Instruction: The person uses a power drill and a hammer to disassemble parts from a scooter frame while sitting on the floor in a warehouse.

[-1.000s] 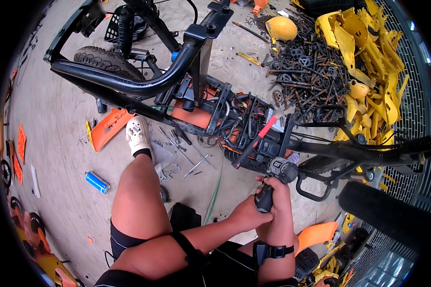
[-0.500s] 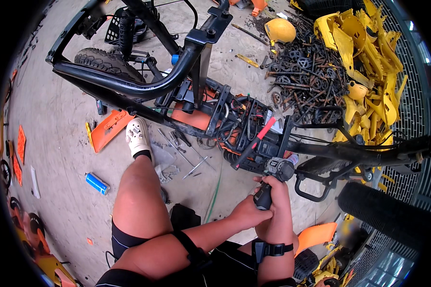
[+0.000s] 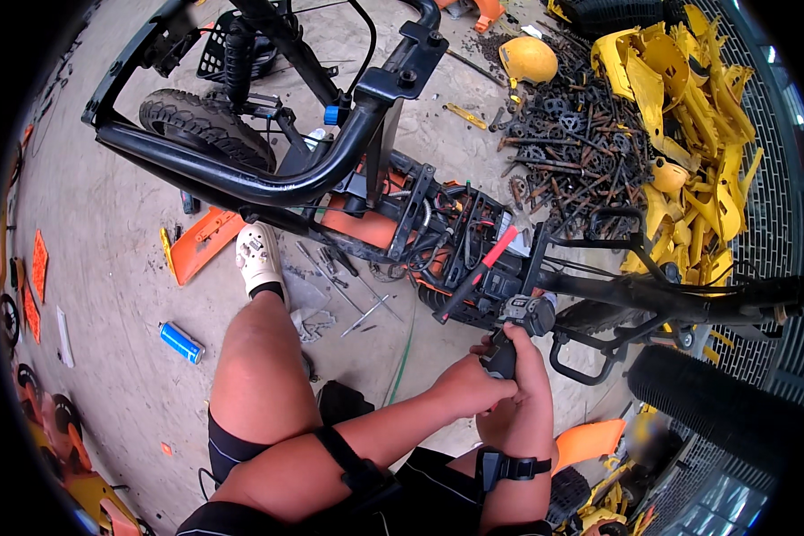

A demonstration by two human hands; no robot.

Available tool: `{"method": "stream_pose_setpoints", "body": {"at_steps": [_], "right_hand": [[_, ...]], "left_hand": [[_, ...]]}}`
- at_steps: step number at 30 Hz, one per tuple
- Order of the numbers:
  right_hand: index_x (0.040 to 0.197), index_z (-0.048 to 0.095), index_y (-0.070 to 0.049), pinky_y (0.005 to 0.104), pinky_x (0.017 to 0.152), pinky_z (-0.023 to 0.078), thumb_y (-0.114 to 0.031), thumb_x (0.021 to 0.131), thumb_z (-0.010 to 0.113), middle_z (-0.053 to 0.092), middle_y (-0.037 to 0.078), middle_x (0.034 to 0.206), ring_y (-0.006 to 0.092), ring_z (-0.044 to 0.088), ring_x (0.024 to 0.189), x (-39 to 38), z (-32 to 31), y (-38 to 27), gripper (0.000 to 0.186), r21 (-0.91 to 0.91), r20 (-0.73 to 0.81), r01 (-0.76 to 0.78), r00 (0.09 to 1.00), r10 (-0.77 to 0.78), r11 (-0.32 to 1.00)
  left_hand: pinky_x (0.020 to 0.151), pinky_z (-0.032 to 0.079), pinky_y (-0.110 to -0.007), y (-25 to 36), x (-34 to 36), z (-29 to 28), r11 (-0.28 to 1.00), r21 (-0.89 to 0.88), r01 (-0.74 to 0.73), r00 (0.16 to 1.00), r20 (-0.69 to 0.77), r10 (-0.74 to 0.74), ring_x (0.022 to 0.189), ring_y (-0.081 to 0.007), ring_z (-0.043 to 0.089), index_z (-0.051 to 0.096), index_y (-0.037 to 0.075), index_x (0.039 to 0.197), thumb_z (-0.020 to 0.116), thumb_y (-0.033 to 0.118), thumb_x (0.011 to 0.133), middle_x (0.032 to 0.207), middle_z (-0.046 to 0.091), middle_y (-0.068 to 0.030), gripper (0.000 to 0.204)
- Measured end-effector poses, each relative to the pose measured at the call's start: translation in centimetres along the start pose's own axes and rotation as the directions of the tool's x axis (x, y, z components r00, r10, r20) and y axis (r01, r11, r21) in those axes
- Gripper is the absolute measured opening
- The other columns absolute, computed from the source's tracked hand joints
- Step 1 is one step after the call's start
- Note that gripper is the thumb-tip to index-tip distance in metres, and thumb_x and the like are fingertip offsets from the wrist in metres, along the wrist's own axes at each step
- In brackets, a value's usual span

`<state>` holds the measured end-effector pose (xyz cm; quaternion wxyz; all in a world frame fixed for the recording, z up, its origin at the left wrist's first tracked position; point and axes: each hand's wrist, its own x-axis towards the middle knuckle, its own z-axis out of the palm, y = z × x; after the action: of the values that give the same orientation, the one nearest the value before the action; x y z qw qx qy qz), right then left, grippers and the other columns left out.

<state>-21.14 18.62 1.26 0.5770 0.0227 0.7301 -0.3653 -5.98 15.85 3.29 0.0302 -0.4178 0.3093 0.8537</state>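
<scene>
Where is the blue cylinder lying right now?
In the head view, the blue cylinder lies on the concrete floor at lower left, left of the person's bare knee and below the orange panel.

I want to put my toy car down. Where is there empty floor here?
Bare concrete lies left of the white shoe, between the orange panel and the blue can. More lies above the black tyre. It is crowded at the rusty metal parts and yellow plastic pieces.

The head view has edged slightly nearer the black frame (image 3: pixel 241 179).
</scene>
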Motion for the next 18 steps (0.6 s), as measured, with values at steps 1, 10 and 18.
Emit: {"method": "stream_pose_setpoints", "body": {"at_steps": [1,10,18], "right_hand": [[0.106,0.056,0.003,0.0399,0.066,0.058,-0.033,0.089,0.065,0.064,0.017,0.094,0.0299,0.070,0.084,0.3,-0.3,0.0,0.040,-0.023,0.008,0.003,1.000,-0.002,1.000],[0.105,0.056,0.004,0.0388,0.070,0.058,-0.027,0.089,0.061,0.065,0.016,0.090,0.0289,0.069,0.078,0.5,-1.0,0.0,0.035,-0.092,-0.012,-0.008,1.000,0.007,0.996],[0.101,0.060,0.004,0.0362,0.071,0.058,-0.032,0.089,0.061,0.067,0.022,0.091,0.0273,0.069,0.080,0.6,-0.7,-0.3,0.038,-0.181,0.024,0.010,1.000,-0.006,0.983]], "left_hand": [[0.054,0.049,-0.028,-0.2,0.1,0.3,1.000,-0.014,0.005,1.000,-0.014,-0.005,0.065,-0.0136,0.064,0.061,0.002,0.095,0.074,0.034,0.073,0.076,0.064,-0.0052,0.041],[0.053,0.047,-0.028,-1.5,0.6,1.0,0.992,-0.109,-0.059,0.998,-0.014,0.057,0.062,-0.0123,0.061,0.060,0.004,0.092,0.071,0.029,0.076,0.074,0.064,-0.0040,0.033],[0.055,0.048,-0.028,-1.7,0.4,0.7,0.990,-0.127,-0.055,0.998,0.033,0.060,0.066,-0.0135,0.063,0.062,0.004,0.090,0.073,0.031,0.077,0.078,0.065,-0.0051,0.032]]}}
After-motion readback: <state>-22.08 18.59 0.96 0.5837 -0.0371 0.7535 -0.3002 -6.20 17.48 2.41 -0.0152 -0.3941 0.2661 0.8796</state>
